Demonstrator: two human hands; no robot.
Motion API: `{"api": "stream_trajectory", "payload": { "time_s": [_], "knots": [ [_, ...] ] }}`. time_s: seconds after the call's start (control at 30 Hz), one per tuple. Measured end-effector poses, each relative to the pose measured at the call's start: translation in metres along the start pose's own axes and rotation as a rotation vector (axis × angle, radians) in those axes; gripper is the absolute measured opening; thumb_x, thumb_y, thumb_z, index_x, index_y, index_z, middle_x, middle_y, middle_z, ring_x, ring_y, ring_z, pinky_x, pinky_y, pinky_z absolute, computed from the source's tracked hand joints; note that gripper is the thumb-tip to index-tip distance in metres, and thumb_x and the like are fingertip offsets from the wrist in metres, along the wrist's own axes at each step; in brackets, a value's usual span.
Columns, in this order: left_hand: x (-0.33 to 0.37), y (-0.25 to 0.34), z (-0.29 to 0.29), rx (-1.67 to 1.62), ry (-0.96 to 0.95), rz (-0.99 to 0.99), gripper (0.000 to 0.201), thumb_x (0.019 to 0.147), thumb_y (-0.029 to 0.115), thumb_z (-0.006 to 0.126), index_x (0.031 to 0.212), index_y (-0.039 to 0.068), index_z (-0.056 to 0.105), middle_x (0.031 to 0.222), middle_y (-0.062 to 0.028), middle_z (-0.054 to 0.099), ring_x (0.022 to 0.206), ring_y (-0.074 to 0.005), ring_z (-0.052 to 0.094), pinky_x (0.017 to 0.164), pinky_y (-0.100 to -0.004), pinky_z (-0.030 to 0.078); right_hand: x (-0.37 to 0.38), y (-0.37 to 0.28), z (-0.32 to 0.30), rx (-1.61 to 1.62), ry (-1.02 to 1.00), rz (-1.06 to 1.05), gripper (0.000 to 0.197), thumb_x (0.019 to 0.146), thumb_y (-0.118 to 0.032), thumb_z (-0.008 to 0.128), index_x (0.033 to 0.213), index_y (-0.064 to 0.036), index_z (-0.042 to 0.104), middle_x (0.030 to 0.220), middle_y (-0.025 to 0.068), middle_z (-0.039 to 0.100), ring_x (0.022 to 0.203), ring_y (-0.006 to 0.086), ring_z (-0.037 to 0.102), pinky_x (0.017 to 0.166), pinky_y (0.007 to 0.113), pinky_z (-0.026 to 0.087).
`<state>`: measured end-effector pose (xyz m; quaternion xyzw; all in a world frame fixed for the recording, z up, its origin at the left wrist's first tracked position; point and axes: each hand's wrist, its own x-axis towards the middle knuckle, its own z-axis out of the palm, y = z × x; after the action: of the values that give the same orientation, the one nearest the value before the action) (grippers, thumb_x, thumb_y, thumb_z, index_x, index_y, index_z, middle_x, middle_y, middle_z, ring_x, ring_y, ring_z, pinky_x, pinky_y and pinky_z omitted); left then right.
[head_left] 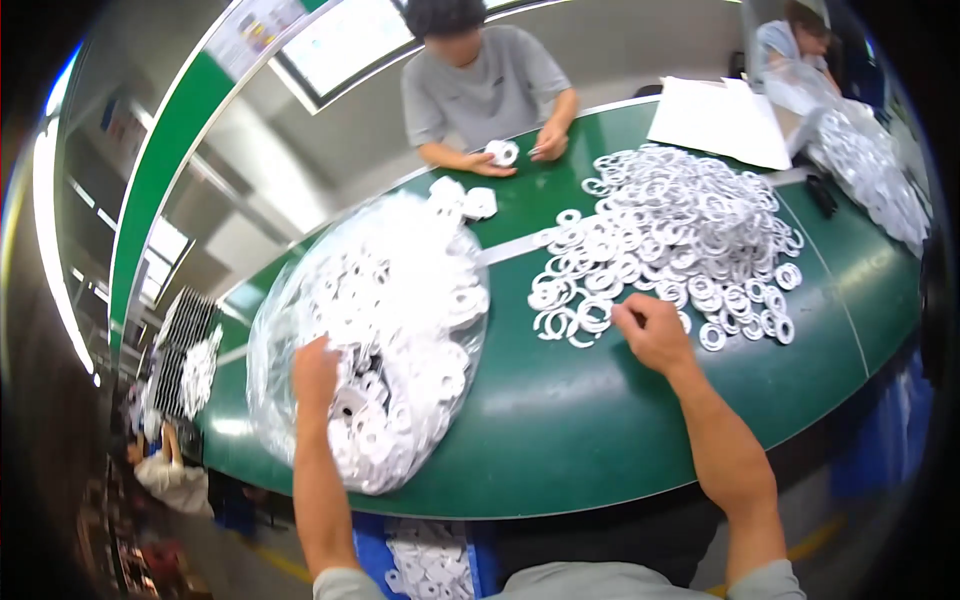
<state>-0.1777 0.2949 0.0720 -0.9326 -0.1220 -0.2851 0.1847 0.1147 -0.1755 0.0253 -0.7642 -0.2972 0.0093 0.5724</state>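
Observation:
My left hand (315,372) is over the left side of a large clear plastic bag (268,345), which is spread wide and heaped with white plastic parts (365,275) that have round holes. Its fingers are blurred and mostly hidden, so their grip does not show. At the near edge of a big pile of thin white rings (690,205), my right hand (655,335) has its fingers curled together. Its fingertips are right beside the rings, and what they pinch, if anything, is too small to make out.
Across the green table (560,420) a person (485,85) holds a white round part (502,152). White sheets (720,122) and a black object (822,195) lie at the far right, near a filled clear bag (870,165). Below the table edge stands a blue bin (375,560) of white parts.

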Motion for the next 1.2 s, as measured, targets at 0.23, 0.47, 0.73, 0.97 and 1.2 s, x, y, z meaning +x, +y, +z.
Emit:
{"api": "stream_trajectory", "payload": {
  "time_s": [0.23, 0.47, 0.73, 0.97, 1.2],
  "knots": [
    [0.035, 0.133, -0.079, -1.167, 0.453, -0.62, 0.042, 0.084, -0.004, 0.058, 0.125, -0.003, 0.049, 0.11, -0.0144, 0.062, 0.095, -0.0231, 0.063, 0.082, -0.0333, 0.054, 0.008, 0.009, -0.015, -0.065, 0.08, -0.021, 0.024, 0.087, -0.023, 0.063, 0.077, -0.0011, 0.067, 0.062, 0.0068, 0.06, 0.055, 0.0129, 0.052, 0.053, 0.03, 0.041],
    [0.105, 0.335, 0.001, -2.242, -0.26, -0.863, 0.036, 0.087, -0.002, 0.056, 0.12, -0.006, 0.041, 0.11, -0.0206, 0.059, 0.09, -0.0314, 0.067, 0.076, -0.0405, 0.061, 0.017, -0.008, -0.006, 0.37, -0.217, 0.191, 0.025, 0.096, -0.025, 0.054, 0.092, -0.0029, 0.065, 0.067, 0.0009, 0.057, 0.048, 0.0061, 0.05, 0.043, 0.021, 0.039],
    [0.078, 0.359, 0.003, -2.28, -0.467, -0.74, 0.029, 0.092, 0.003, 0.053, 0.117, -0.002, 0.039, 0.107, -0.0208, 0.06, 0.088, -0.031, 0.068, 0.073, -0.0394, 0.061, -0.001, -0.003, 0.01, 0.411, -0.356, 0.328, 0.017, 0.092, -0.018, 0.062, 0.094, -0.0016, 0.061, 0.066, 0.0005, 0.057, 0.049, 0.0052, 0.049, 0.043, 0.02, 0.038],
    [0.088, 0.335, 0.022, -2.246, -0.193, -0.772, 0.02, 0.095, 0.011, 0.052, 0.112, 0.003, 0.045, 0.1, -0.0217, 0.063, 0.085, -0.0304, 0.068, 0.061, -0.0378, 0.06, 0.008, 0.007, -0.008, 0.156, -0.084, 0.131, 0.016, 0.092, -0.019, 0.062, 0.09, -0.0034, 0.063, 0.066, -0.0013, 0.056, 0.05, 0.0036, 0.046, 0.044, 0.02, 0.035],
    [0.091, 0.309, 0.036, -2.152, -0.054, -0.908, 0.033, 0.094, 0.006, 0.054, 0.124, 0.002, 0.04, 0.112, -0.0226, 0.06, 0.097, -0.0351, 0.066, 0.069, -0.0369, 0.061, 0.028, 0.019, -0.072, -0.394, -0.03, 0.124, 0.022, 0.082, -0.02, 0.067, 0.087, 0.002, 0.068, 0.074, 0.0075, 0.066, 0.069, 0.0153, 0.06, 0.064, 0.031, 0.047]
  ]
}}
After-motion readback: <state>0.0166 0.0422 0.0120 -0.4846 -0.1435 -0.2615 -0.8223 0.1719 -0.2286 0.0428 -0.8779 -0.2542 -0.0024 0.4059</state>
